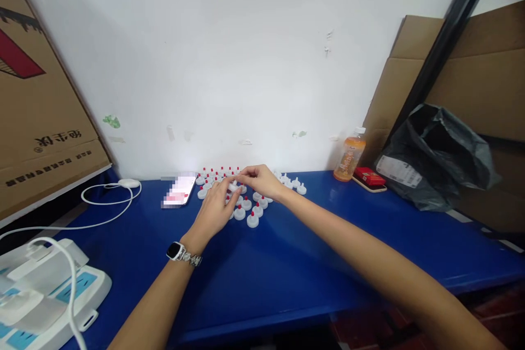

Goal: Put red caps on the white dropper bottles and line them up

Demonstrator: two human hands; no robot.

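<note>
Several small white caps with red tips (252,220) stand in rows on the blue table (287,262), near the wall. My left hand (215,210), a watch on its wrist, reaches among them with fingers curled around one white cap. My right hand (258,179) hovers just above and behind it, fingertips pinched together over the same cluster; what they pinch is too small to make out. A few plain white caps (296,185) lie to the right of the group.
A phone (179,190) lies left of the caps, with a white cable (107,197) beside it. A white power strip (45,290) sits at the front left. An orange drink bottle (348,159), a red box (369,177) and a black bag (435,158) stand at right. Cardboard flanks both sides.
</note>
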